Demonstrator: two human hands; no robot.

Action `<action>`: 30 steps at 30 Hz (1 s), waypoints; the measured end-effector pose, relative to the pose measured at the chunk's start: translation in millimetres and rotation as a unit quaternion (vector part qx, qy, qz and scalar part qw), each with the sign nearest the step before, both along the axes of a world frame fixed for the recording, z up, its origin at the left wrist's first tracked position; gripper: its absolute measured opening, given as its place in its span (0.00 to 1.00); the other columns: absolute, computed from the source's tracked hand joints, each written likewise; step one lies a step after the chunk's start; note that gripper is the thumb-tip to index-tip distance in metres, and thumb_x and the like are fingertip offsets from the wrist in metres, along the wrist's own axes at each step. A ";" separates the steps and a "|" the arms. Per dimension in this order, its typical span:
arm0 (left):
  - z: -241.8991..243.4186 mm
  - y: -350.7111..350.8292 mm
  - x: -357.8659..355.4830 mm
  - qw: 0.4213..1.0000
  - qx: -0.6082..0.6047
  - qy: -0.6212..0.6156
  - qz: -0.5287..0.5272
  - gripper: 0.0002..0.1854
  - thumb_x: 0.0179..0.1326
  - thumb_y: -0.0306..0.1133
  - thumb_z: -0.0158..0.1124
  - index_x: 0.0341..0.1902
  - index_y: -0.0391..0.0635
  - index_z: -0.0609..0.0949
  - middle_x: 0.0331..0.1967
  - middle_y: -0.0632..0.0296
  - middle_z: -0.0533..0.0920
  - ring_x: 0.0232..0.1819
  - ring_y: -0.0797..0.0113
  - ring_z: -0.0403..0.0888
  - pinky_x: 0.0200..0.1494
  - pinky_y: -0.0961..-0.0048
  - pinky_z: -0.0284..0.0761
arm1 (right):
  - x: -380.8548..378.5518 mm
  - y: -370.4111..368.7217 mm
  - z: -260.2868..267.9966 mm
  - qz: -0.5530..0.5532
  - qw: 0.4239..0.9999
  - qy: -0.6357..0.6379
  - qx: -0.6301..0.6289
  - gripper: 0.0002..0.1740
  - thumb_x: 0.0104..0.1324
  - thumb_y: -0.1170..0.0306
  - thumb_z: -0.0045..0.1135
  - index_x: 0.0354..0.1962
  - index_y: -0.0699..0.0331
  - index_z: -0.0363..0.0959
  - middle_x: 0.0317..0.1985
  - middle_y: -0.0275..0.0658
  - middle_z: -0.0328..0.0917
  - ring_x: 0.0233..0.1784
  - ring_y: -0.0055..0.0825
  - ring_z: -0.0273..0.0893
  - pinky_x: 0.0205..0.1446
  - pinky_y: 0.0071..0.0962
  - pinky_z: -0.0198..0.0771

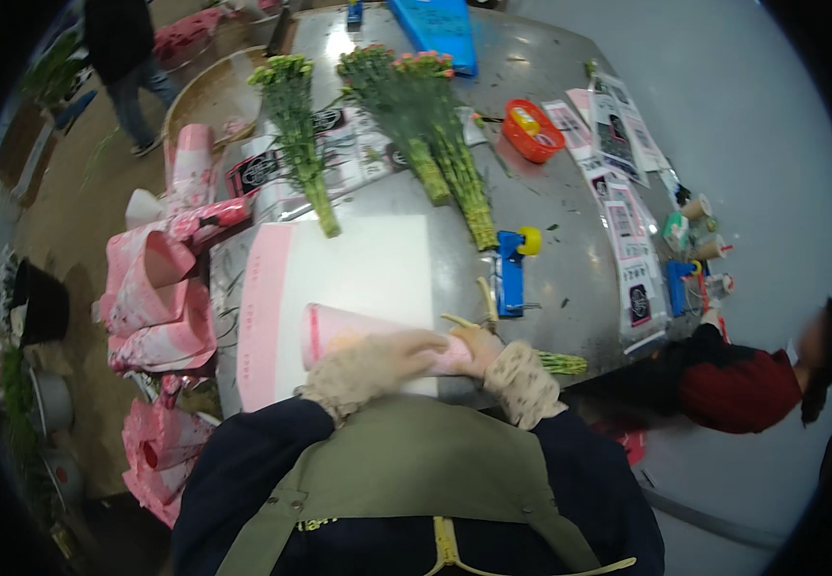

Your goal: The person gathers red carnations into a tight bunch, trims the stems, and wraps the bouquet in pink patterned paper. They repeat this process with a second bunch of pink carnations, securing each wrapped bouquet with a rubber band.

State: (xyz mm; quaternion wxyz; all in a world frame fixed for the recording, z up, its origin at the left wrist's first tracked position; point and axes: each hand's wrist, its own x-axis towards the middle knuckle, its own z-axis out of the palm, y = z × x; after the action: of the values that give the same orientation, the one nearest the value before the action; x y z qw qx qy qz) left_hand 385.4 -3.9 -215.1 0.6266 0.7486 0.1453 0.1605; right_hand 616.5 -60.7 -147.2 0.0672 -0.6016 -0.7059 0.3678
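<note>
A bouquet rolled in pink wrapping paper lies across the near edge of the metal table, its wide end to the left and green stems sticking out at the right. My left hand rests on the middle of the roll, slightly blurred. Around its narrow end my right hand is closed. Under the roll lie white sheets with a pink printed border sheet. A blue tape dispenser with a yellow roll stands just beyond my right hand.
Carnation bunches and another green bunch lie farther back. A red basket and printed sleeves are at the right. Wrapped pink bouquets crowd the left edge. A person is at the right; another stands at the upper left.
</note>
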 end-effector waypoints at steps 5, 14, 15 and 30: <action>9.4 -0.7 -6.7 0.960 -0.278 0.022 -0.005 0.24 0.68 0.26 0.57 0.67 0.35 0.69 0.59 0.52 0.78 0.62 0.64 0.74 0.64 0.67 0.71 | -5.2 -31.2 3.6 0.006 0.988 -0.107 -0.114 0.44 0.45 0.54 0.71 0.59 0.61 0.68 0.53 0.46 0.76 0.57 0.46 0.73 0.61 0.43 0.68; 109.7 -2.8 -54.2 0.996 -0.016 0.086 0.016 0.23 0.65 0.26 0.56 0.64 0.39 0.72 0.52 0.52 0.82 0.56 0.59 0.80 0.61 0.65 0.72 | 59.8 -63.8 10.9 -0.185 0.956 -0.061 0.220 0.21 0.55 0.60 0.63 0.47 0.57 0.76 0.41 0.49 0.81 0.47 0.51 0.78 0.51 0.44 0.74; 109.1 -2.8 -58.4 0.990 0.086 0.098 0.044 0.22 0.65 0.26 0.56 0.64 0.40 0.73 0.51 0.53 0.82 0.55 0.59 0.80 0.59 0.65 0.73 | 76.0 -62.1 24.0 -0.225 0.944 -0.051 0.236 0.21 0.55 0.59 0.63 0.45 0.58 0.77 0.40 0.51 0.81 0.47 0.52 0.78 0.51 0.44 0.74; 21.9 -21.0 -97.1 0.794 0.183 0.574 0.086 0.36 0.56 0.43 0.65 0.69 0.53 0.66 0.70 0.49 0.63 0.72 0.48 0.59 0.70 0.57 0.63 | 243.2 -22.9 -95.6 -0.545 0.819 -0.110 0.140 0.44 0.53 0.63 0.69 0.66 0.59 0.58 0.59 0.56 0.68 0.62 0.56 0.68 0.64 0.46 0.65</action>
State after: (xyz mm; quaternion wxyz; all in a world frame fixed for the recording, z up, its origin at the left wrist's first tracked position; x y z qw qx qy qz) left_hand 288.2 -24.9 -193.2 0.2636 0.7883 0.5099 -0.2216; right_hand 859.7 -83.6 -242.9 0.2623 -0.9087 -0.3089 0.0999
